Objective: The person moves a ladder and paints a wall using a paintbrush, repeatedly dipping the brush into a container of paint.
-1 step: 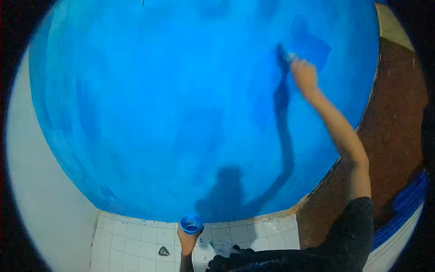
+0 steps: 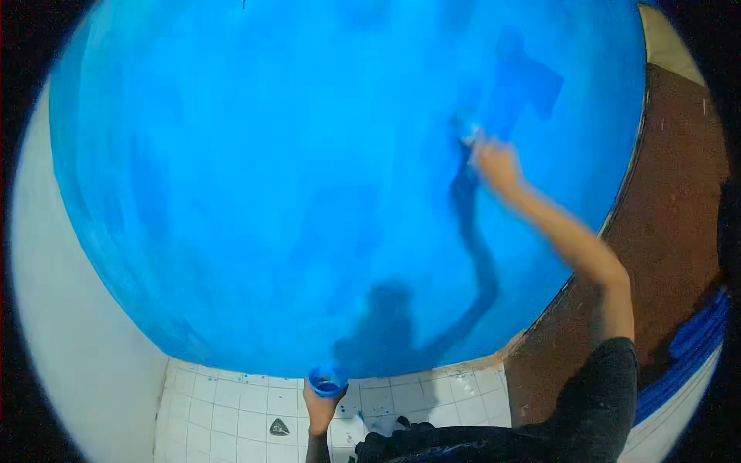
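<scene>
A wall (image 2: 262, 154) coated in bright blue paint fills most of the view, with darker blue wet-looking patches at the upper right and middle. My right hand (image 2: 496, 163) is closed around a paintbrush (image 2: 469, 133), smeared by motion, with its head at the wall surface. Just below and left of the brush falls the shadow of my arm. Low in front of me, my left hand (image 2: 321, 410) grips a small blue cup (image 2: 327, 382) from beneath and around its side; blue paint shows inside it.
White floor tiles (image 2: 224, 420) with blue drips lie below the wall, a small dark triangular piece (image 2: 279, 426) on them. A pale wall (image 2: 54, 270) stands at left. At right is a brown surface (image 2: 664, 185) with a blue cloth-like strip (image 2: 687, 355) beyond it.
My right hand and the brush have moved down and to the left across the wall, and the darker blue patch there looks larger. My left hand and the cup stay put.
</scene>
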{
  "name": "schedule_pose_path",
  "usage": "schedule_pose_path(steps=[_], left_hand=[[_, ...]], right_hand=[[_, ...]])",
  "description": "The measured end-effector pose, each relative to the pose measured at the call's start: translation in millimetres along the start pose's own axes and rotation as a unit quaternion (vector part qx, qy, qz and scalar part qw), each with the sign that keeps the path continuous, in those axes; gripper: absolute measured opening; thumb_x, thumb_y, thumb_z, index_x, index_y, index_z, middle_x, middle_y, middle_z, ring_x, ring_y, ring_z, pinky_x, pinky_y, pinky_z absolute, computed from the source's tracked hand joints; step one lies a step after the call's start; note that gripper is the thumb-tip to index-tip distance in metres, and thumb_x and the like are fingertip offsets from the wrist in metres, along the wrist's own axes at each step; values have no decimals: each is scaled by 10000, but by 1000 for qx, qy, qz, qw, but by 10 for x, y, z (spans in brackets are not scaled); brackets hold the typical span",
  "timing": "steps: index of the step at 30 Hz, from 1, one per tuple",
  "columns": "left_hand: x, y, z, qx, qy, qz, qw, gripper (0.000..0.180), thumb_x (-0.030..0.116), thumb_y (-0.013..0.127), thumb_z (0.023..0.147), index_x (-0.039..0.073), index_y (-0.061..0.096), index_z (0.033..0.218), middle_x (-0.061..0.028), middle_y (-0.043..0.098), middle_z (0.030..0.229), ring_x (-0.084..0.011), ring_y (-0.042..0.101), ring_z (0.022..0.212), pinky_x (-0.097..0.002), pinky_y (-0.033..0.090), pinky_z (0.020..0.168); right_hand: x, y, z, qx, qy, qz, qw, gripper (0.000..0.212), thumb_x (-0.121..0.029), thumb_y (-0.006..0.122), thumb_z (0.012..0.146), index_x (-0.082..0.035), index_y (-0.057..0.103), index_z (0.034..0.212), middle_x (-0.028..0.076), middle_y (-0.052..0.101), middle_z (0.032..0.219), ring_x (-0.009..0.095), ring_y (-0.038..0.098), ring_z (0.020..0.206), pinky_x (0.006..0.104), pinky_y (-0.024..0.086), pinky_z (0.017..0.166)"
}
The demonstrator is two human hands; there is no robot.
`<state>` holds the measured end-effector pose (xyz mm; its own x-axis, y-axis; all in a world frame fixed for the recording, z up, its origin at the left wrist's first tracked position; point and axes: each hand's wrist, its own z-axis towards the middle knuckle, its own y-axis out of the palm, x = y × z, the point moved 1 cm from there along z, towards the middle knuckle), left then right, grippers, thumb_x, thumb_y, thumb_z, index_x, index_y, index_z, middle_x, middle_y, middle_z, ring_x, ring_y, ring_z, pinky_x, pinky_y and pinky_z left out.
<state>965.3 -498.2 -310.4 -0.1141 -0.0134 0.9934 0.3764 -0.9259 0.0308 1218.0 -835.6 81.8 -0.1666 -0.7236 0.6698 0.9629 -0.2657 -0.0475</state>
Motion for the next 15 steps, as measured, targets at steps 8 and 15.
schedule_pose_path(steps=[8,15], left_hand=[[-36,56,105,-46,66,77,994,591,119,844,555,32,505,1031,-117,602,940,-236,595,861,-354,482,742],[-325,107,-49,21,-83,-94,992,583,82,846,550,39,512,1026,-108,606,939,-230,593,871,-348,478,755]], right_hand=[[446,-333,671,-101,86,102,986,90,-144,528,789,-95,597,818,94,607,645,285,631,621,457,460,496],[-780,-456,-543,-266,-183,218,921,178,-169,555,779,-35,619,876,142,613,697,286,634,641,440,487,512]])
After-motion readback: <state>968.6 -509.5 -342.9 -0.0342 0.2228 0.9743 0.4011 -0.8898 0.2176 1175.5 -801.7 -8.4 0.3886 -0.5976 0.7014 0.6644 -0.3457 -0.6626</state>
